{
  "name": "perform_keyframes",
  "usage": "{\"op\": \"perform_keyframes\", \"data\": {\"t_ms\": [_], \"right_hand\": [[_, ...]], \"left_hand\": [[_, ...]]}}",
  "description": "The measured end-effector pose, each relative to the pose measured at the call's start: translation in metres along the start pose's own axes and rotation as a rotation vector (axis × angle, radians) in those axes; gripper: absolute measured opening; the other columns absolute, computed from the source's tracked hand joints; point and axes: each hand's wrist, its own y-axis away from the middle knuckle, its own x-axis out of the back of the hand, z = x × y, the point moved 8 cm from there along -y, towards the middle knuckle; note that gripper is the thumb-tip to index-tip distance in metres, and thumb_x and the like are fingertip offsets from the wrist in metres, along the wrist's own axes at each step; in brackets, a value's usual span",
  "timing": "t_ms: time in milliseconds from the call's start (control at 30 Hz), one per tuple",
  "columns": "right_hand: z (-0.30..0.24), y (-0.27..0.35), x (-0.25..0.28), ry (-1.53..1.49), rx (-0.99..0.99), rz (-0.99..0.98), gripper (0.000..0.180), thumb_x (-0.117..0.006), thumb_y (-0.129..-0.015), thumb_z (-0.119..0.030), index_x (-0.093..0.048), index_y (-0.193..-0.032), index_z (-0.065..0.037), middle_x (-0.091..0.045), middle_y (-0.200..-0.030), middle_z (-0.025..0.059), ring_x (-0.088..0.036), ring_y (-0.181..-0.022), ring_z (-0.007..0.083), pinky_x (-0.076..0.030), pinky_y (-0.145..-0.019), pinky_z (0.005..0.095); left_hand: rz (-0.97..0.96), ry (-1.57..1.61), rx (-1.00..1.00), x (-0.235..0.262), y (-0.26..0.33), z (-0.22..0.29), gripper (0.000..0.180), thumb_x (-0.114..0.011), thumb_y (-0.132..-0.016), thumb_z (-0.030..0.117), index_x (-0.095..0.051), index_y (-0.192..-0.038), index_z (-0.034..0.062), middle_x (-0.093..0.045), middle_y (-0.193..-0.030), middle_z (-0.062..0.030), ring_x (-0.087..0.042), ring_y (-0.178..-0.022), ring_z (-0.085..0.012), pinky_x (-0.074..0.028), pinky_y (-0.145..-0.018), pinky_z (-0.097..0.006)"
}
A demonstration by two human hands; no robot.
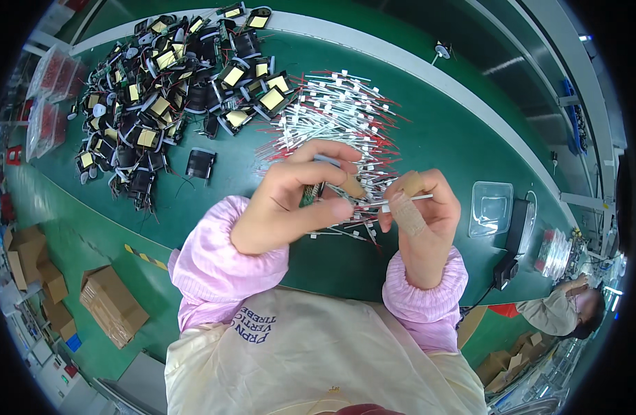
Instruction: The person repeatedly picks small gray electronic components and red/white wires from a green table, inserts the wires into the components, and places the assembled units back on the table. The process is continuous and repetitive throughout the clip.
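Note:
My left hand (290, 197) is curled around a small electronic unit, mostly hidden by the fingers; a bit of green circuit board (308, 195) and a grey edge (326, 160) show. Between thumb and fingertips my right hand (423, 214) pinches a thin white wire lead (419, 198) with a small white connector. The lead's near end lies close to the left thumb tip; whether it touches the board cannot be told. Tan tape wraps some fingers of both hands. Beyond the hands spreads a heap of white and red wire leads (332, 114).
A large pile of black electronic units with yellow pads (166, 104) covers the table's far left; one black unit (200, 164) lies apart. To the right are a clear plastic tray (490, 209), a black device with a cable (517, 232) and bagged parts (553, 252). Another person (556, 311) sits at right.

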Motion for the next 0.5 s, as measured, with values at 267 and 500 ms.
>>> {"op": "perform_keyframes", "data": {"t_ms": [267, 500], "right_hand": [[-0.005, 0.005, -0.013, 0.207, 0.154, 0.042, 0.015, -0.066, -0.081, 0.013, -0.056, -0.087, 0.005, -0.064, -0.088, 0.0115, -0.059, -0.069, 0.0092, -0.048, -0.055, 0.0221], [-0.001, 0.004, -0.017, 0.208, 0.064, 0.031, 0.014, -0.066, -0.08, 0.012, -0.056, -0.084, 0.003, -0.065, -0.086, 0.0132, -0.061, -0.066, 0.0108, -0.051, -0.055, 0.0232]], "left_hand": [[0.207, -0.444, -0.1, -0.002, 0.005, 0.018, 0.01, -0.069, -0.077, -0.004, -0.068, -0.087, -0.0026, -0.054, -0.12, -0.0161, -0.055, -0.105, -0.0209, -0.05, -0.069, -0.024], [0.16, -0.444, -0.184, -0.006, 0.005, 0.022, 0.011, -0.068, -0.077, -0.003, -0.066, -0.088, -0.001, -0.055, -0.113, -0.0148, -0.059, -0.093, -0.0205, -0.05, -0.065, -0.027]]}}
